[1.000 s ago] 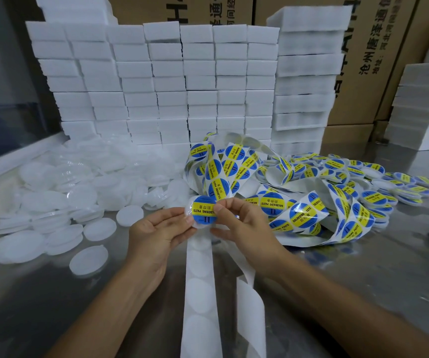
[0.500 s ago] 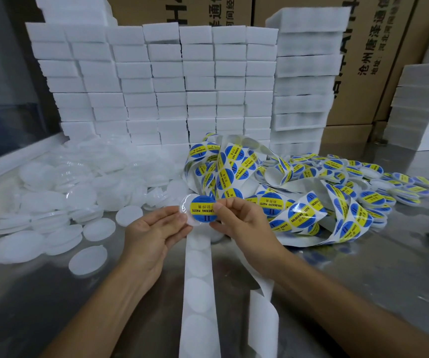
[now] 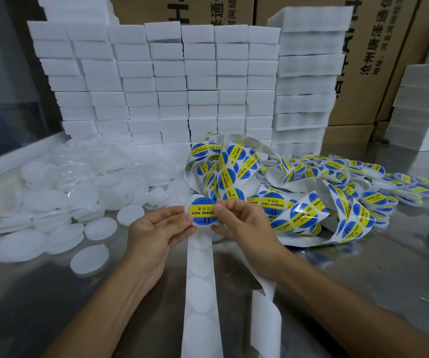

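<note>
Left hand and right hand each pinch one clear round lid by opposite rims. Thumbs are on top and fingers underneath, a narrow grip on both sides. The lid is held up off the tabletop, about mid-width and nearer the front edge than the back. The blue/yellow label is on its face and looks roughly centred.

The step looks like seating the label:
- Check the clear margin is even all round before putting real pressure on. Can't tell from here whether the edges are fully down.
- Rub from the centre outward with the thumbs to push air to the rim.
- Back it with the fingers — the lid looks thin and will probably flex.
- Keep fingertips off the label edge so it doesn't lift.

The spent backing strip runs from under the hands to the front edge. Let it feed freely so it doesn't tug the lid. The loaded label strip is tangled just behind the hands, and I'd untwist a length before the next peel.

Plain lids are heaped on the left, toward the back-left corner. Labelled lids are spread to the right, so the finished one probably goes there. Foam blocks are stacked along the back edge, with cartons behind them.
</note>
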`<control>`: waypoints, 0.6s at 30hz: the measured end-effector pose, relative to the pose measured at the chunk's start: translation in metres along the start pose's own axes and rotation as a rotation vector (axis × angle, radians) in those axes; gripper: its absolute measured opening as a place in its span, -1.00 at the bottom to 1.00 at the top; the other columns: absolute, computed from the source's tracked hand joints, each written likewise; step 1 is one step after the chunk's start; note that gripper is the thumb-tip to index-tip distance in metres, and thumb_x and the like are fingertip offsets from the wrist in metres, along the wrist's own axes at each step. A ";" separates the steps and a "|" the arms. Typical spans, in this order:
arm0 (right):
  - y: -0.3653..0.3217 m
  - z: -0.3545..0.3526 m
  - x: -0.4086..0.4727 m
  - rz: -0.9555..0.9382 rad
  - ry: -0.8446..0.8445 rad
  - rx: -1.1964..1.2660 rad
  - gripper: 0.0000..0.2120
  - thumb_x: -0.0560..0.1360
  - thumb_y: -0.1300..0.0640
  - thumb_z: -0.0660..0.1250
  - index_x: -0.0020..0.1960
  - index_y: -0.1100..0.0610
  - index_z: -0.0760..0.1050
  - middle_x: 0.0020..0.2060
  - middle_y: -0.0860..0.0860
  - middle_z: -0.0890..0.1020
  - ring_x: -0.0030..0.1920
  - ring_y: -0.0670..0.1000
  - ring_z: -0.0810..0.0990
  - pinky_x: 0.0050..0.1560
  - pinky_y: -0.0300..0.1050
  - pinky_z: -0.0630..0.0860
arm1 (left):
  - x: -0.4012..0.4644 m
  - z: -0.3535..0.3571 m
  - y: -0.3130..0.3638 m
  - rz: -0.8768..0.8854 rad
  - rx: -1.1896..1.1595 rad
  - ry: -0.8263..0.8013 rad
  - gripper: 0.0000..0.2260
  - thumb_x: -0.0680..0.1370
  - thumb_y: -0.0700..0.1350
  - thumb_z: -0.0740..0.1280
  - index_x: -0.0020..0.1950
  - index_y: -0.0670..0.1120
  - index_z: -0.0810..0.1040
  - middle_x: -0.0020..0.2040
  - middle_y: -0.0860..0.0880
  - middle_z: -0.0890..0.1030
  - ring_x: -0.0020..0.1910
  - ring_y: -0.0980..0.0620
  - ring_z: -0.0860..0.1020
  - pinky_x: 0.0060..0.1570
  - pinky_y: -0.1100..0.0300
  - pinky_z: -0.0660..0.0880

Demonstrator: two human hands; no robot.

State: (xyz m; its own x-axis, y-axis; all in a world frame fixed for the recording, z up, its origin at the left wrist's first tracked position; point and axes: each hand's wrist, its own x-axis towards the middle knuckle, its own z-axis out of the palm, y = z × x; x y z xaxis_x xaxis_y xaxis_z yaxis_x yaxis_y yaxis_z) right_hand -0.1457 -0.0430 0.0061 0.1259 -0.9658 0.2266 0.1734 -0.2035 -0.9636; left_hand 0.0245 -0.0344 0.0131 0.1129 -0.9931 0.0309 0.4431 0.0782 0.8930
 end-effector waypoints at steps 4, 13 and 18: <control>0.000 0.000 0.000 0.000 0.009 0.002 -0.87 0.59 0.14 0.33 0.02 0.17 0.61 -0.04 0.06 0.73 0.08 0.07 0.68 0.19 0.05 0.59 | 0.000 0.000 0.001 0.011 0.021 0.006 -0.65 0.18 -0.25 0.50 -0.06 -0.26 0.61 -0.18 -0.21 0.71 -0.21 -0.11 0.71 -0.28 0.22 0.62; 0.000 0.000 -0.001 -0.019 0.030 -0.031 -0.91 0.57 0.15 0.37 -0.02 0.14 0.64 -0.09 0.07 0.73 -0.01 0.04 0.69 0.16 0.08 0.61 | -0.003 0.004 0.000 0.065 0.098 0.022 -0.83 0.34 -0.35 0.49 -0.10 -0.23 0.62 -0.21 -0.18 0.71 -0.25 -0.08 0.70 -0.30 0.25 0.60; -0.003 -0.002 -0.003 -0.036 0.077 -0.083 -0.93 0.50 0.12 0.45 -0.09 0.12 0.66 -0.15 0.14 0.72 -0.17 0.05 0.63 0.01 0.04 0.63 | -0.005 0.006 0.000 0.152 0.207 0.024 -0.86 0.39 -0.37 0.48 -0.14 -0.17 0.64 -0.24 -0.14 0.71 -0.26 -0.08 0.70 -0.30 0.25 0.60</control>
State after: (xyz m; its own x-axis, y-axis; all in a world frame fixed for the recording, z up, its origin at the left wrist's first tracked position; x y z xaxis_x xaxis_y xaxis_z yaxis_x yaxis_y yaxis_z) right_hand -0.1483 -0.0403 0.0078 0.0452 -0.9665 0.2528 0.0943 -0.2478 -0.9642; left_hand 0.0182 -0.0297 0.0158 0.1864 -0.9688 0.1633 0.2278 0.2043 0.9520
